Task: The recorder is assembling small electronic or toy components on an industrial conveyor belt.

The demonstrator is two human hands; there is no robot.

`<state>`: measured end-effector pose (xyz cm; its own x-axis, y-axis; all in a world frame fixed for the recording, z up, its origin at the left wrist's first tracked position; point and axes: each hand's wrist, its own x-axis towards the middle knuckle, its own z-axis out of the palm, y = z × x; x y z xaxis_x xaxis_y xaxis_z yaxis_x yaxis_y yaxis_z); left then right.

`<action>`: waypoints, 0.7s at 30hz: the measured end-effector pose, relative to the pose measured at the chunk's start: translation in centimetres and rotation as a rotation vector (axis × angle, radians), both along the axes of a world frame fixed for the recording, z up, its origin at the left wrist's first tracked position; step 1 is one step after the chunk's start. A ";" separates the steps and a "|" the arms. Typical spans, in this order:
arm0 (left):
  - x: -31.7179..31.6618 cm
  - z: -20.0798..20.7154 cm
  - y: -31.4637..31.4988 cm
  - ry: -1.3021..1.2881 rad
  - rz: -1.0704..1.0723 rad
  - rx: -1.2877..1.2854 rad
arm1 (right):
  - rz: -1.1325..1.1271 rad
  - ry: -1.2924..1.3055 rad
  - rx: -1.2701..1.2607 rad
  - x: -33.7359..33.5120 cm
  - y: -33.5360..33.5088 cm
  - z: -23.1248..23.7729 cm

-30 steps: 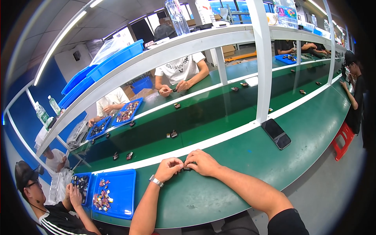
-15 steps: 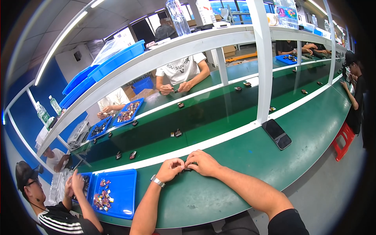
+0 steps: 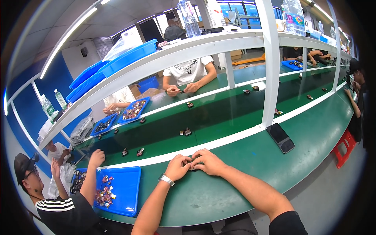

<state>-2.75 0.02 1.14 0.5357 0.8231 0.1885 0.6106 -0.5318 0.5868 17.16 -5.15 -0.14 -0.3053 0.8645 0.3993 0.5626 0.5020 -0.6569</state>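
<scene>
We had a small dark part [image 3: 192, 169] between our left hand [image 3: 178, 167] and right hand [image 3: 211, 161], low at the counter [image 3: 239, 196], each grip nearly closed with fingertips pinched about it. We judged this careful two-handed fingerwork, the next move calling for steady, light pressure; the blue tray [image 3: 128, 192] lay leftward.

ceiling [image 3: 51, 25] is being lit by tube lights [image 3: 68, 42] | rear is being lined by windows [image 3: 237, 8] | left is being bounded by blue wall [image 3: 29, 103] | grey floor [image 3: 313, 186] is being overhung by green table [image 3: 235, 196] | shelf [image 3: 219, 38] is being carried by posts [image 3: 270, 74]
</scene>
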 end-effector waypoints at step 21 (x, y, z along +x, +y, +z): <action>-0.1 0.1 -0.4 -0.756 -0.179 -0.842 | -0.067 -0.016 0.264 0.2 -0.4 1.2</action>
